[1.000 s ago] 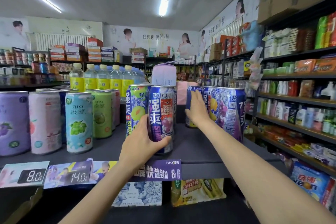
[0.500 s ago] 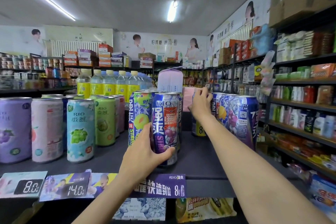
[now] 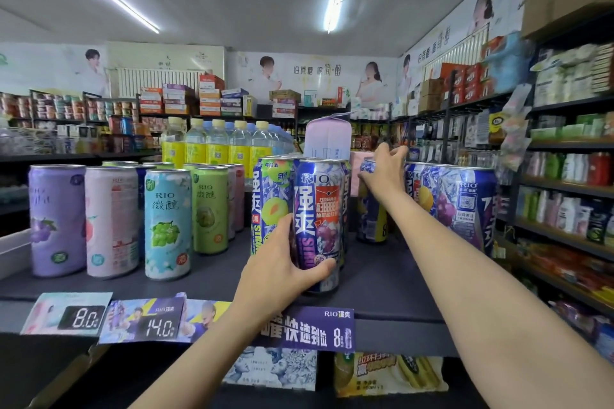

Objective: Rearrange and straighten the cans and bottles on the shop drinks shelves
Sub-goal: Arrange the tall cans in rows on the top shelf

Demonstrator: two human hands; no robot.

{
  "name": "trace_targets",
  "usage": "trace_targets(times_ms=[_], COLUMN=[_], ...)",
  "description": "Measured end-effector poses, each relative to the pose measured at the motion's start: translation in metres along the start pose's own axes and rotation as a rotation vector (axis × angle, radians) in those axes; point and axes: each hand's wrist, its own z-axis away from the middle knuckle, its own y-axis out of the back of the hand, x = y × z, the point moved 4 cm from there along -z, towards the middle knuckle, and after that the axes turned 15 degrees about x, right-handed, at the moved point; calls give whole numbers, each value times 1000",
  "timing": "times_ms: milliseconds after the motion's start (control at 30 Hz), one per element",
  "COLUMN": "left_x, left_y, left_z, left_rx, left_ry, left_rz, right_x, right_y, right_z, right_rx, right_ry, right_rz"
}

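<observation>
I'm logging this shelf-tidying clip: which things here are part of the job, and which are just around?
In the job:
- grape can, held by left hand
- lemon can, top gripped by right hand
- pastel cans
- yellow-capped bottles

Just around:
- price tags
- lilac carton

The right hand [image 3: 385,173] now sits higher, right of centre, fingers curled over the top rim of a blue-and-yellow can [image 3: 372,209] (1 second ago it lay lower, flat against that can's side, covering it).
</observation>
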Motion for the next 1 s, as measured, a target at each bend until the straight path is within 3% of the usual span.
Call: trace_targets(times_ms=[200, 333, 400, 667, 1000], left_x=[0, 3, 4, 5, 3], left_y=[-1, 1, 1, 1, -1], left_z=[0, 1, 1, 2, 1], left_rx=[-11, -12, -12, -13, -6], left_ry=[-3, -4, -3, -9, -8], left_rz=[-7, 0, 3, 8, 2], right_x=[-7, -8, -8, 1, 7], right_y=[2, 7, 10, 15, -1], right_z=[-3, -10, -10, 30, 24], right_rx=[-121, -402, -463, -217, -201], right_ry=[0, 60, 102, 230, 255], right_rz=[157, 270, 289, 244, 292])
